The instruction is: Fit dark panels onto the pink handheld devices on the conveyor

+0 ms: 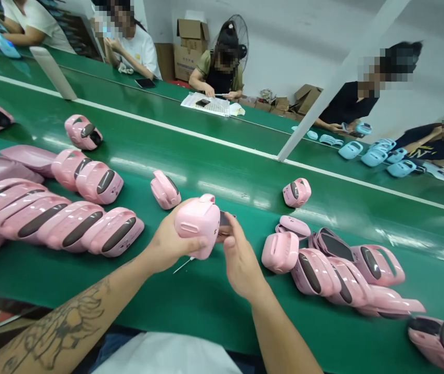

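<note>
Gripping pink plastic case in left hand, held up above green conveyor belt, right hand pinching small dark piece just beside it, more pink cases lying loose on both sides.

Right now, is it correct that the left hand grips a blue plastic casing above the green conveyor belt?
No: the head view shows the left hand gripping a pink, not blue, plastic casing above the green conveyor belt.
</note>
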